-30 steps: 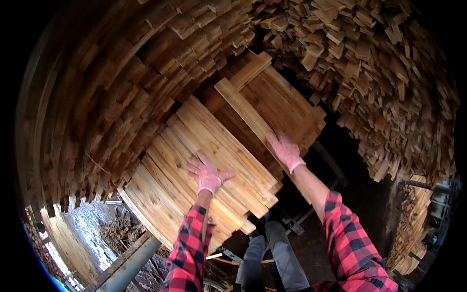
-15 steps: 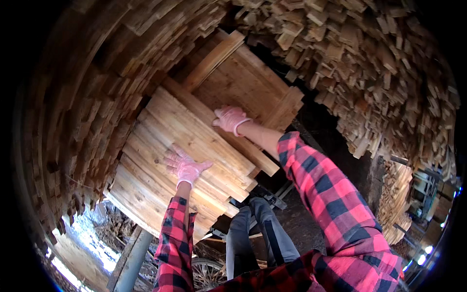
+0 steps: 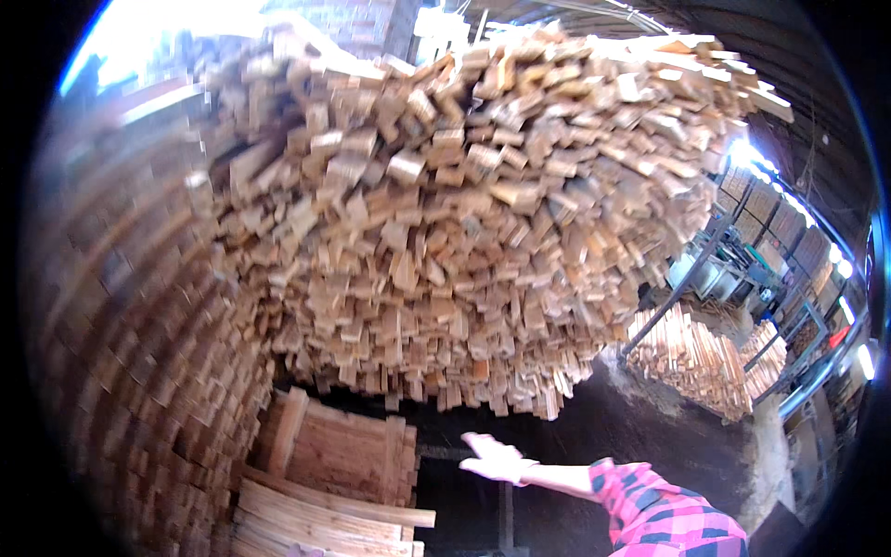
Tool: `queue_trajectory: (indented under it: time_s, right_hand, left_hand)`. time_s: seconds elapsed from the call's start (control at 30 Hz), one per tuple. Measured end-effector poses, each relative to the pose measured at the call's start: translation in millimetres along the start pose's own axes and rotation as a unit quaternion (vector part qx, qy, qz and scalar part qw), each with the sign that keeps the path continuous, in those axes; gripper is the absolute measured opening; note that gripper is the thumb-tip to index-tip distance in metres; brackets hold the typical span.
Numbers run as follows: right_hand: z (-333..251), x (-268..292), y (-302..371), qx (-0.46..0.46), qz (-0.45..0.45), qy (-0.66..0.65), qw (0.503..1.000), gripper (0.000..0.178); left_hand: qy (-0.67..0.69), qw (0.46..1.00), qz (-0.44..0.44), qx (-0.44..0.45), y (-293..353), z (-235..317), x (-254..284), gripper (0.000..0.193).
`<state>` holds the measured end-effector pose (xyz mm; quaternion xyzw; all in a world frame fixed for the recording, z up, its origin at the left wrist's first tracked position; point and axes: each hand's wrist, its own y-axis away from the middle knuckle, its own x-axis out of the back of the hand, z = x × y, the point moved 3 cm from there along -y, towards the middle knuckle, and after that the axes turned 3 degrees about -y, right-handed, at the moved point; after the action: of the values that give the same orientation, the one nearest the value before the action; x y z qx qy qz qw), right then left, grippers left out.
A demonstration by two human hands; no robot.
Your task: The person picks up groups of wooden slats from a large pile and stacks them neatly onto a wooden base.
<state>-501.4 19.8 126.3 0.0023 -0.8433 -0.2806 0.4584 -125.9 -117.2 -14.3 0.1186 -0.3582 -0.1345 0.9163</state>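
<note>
My right hand [image 3: 495, 459], in a thin pale glove, is raised to the right of the stacked boards, fingers stretched out and apart, holding nothing. A red-and-black checked sleeve [image 3: 664, 511] covers that arm. Pale planks [image 3: 320, 522] lie side by side at the bottom edge of the picture. Beyond them are reddish-brown boards [image 3: 343, 453] with a crosswise strip [image 3: 289, 432] on top. A small pinkish patch on the planks at the lower rim may be the tip of my left hand [image 3: 304, 551]; its fingers cannot be made out.
A tall pile of short wood pieces [image 3: 445, 251] rises ahead. A stacked wood wall [image 3: 139, 371] stands close on the left, blurred. To the right are a metal post [image 3: 682, 283], another wood heap [image 3: 691, 357] and dark ground [image 3: 650, 446].
The view has swung up, bringing the wood pile and roof into sight. My right hand has come off the boards into the air at their right. My left hand has nearly left the picture.
</note>
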Motion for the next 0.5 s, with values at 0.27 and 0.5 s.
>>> queue_trajectory:
  time_s: [0.27, 0.5]
  right_hand:
    - [-51.3, 220.7, 50.0, 0.101, 0.284, -0.036, 0.953, 0.081]
    - [-167.5, 460.9, 93.4, 0.197, 0.563, 0.081, 0.799, 0.079]
  left_hand:
    - [0.145, 0.98, -0.073, -0.118, 50.9, 188.7, 56.5, 0.127]
    - [0.194, 0.963, -0.121, -0.146, 64.5, 261.9, 62.4, 0.116]
